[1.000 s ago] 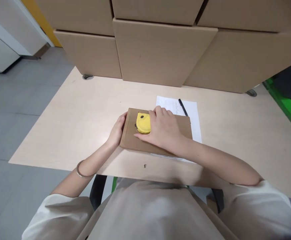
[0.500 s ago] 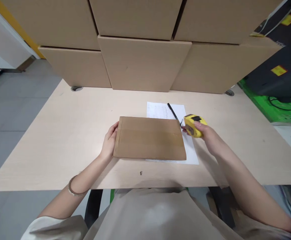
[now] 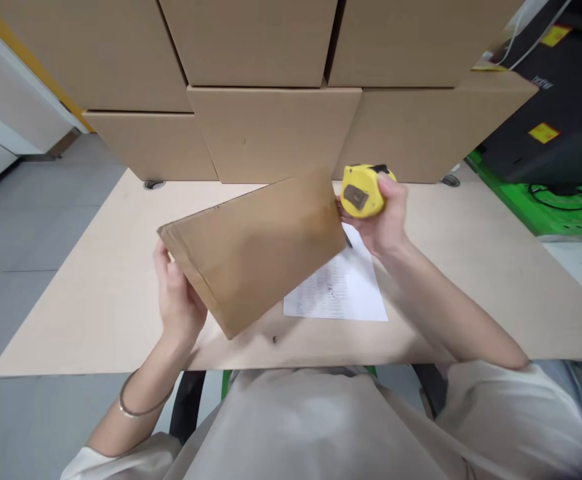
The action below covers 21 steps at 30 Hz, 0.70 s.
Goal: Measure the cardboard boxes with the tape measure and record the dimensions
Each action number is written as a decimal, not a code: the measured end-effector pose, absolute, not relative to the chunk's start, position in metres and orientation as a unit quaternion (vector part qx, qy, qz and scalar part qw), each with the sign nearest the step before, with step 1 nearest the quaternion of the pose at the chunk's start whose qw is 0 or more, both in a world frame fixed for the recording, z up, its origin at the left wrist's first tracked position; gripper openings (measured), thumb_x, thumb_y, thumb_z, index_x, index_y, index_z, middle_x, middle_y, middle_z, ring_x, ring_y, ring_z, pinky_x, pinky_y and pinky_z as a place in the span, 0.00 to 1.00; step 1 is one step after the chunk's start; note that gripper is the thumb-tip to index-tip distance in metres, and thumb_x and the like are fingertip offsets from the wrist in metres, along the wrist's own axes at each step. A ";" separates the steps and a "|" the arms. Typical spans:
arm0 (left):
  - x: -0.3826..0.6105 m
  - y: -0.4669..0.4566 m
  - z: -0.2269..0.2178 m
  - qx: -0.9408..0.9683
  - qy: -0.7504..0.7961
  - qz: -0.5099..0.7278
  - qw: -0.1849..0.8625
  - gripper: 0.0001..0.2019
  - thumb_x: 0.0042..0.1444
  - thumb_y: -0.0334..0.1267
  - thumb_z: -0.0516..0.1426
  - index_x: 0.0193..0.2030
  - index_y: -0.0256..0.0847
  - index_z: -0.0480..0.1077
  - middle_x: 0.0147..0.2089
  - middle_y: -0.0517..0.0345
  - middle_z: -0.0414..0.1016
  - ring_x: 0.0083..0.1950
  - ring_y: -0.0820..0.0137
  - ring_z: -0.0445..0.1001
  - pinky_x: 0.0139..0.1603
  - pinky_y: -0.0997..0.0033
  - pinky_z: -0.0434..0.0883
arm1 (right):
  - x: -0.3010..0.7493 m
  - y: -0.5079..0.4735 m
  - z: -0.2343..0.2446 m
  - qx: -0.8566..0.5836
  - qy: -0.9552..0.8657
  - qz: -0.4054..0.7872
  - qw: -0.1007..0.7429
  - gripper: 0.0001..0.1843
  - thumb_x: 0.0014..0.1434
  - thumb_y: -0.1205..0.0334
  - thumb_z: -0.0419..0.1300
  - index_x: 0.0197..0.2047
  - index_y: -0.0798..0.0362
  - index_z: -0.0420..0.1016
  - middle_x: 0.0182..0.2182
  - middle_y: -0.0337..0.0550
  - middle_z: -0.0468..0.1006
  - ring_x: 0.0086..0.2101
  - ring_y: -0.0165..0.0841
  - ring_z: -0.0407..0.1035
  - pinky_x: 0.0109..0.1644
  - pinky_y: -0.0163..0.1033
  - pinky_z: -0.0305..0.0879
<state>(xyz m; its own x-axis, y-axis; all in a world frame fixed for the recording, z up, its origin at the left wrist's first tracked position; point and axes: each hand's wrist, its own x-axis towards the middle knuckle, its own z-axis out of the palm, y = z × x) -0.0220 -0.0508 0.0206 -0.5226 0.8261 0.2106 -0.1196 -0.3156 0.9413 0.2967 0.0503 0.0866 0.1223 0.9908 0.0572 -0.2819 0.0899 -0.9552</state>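
Pale wood-look tabletop (image 3: pixel 471 287): reaches across the view, its near edge close to the person's light grey short-sleeved shirt (image 3: pixel 301 427)
Far side: a stack of plain brown cardboard cartons (image 3: pixel 275 133), at least two rows high, standing on the tabletop
Far right: a large dark grey machine (image 3: pixel 561 107) with yellow labels, above a bright green base (image 3: pixel 521 208)
Floor at the left: grey tiles (image 3: pixel 51 220)
Flat brown rectangular cardboard box (image 3: pixel 265 247): held up over the middle of the tabletop, tilted, its left end turned toward the person and its right end pointing away
Left hand (image 3: pixel 181 303): grips the box at its left end, thumb on the near side, the other fingers mostly hidden behind; a thin metal bangle (image 3: pixel 133 415) circles the forearm
Yellow tape measure (image 3: pixel 361 191): raised just beside the box's right end
Right hand (image 3: pixel 385 223): fingers closed around the tape measure, thumb along its right side; whether the fingertips also touch the box cannot be told
White printed sheet of paper (image 3: pixel 338 293): flat on the tabletop below, partly covered by the box
Small dark mark (image 3: pixel 275 339): on the tabletop near the front edge
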 end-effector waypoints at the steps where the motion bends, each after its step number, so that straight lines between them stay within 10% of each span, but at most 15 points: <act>1: -0.023 -0.057 0.021 0.416 0.464 0.719 0.308 0.41 0.54 0.72 0.81 0.69 0.58 0.83 0.70 0.57 0.87 0.70 0.52 0.86 0.66 0.57 0.87 | 0.289 0.064 0.081 -0.415 -0.399 0.536 0.617 0.32 0.60 0.22 0.70 0.42 0.44 0.78 0.37 0.43 0.81 0.40 0.43 0.81 0.38 0.43 0.79; 6: 0.001 -0.080 0.000 0.666 0.336 0.622 0.236 0.71 0.50 0.69 0.85 0.95 0.69 0.54 0.93 0.49 0.66 0.90 0.41 0.71 0.88 0.40 0.73 | 0.247 0.110 0.041 -0.373 -0.372 0.619 0.583 0.39 0.59 0.13 0.67 0.40 0.43 0.74 0.33 0.44 0.79 0.35 0.43 0.77 0.35 0.44 0.76; 14: 0.027 -0.094 -0.033 0.786 0.278 0.528 0.165 0.53 0.72 0.61 0.76 0.94 0.62 0.57 0.99 0.41 0.46 0.96 0.37 0.58 0.87 0.32 0.74 | 0.239 0.120 0.013 -0.388 -0.401 0.602 0.571 0.38 0.60 0.14 0.66 0.44 0.43 0.76 0.35 0.44 0.78 0.39 0.46 0.79 0.36 0.44 0.76; 21: 0.014 -0.020 -0.024 0.598 0.353 0.624 0.359 0.34 0.85 0.72 0.49 0.87 0.62 0.69 0.92 0.47 0.66 0.95 0.43 0.61 0.96 0.30 0.57 | 0.290 0.134 0.081 -0.401 -0.568 0.545 0.470 0.32 0.69 0.22 0.65 0.46 0.44 0.76 0.33 0.41 0.77 0.29 0.36 0.68 0.27 0.39 0.59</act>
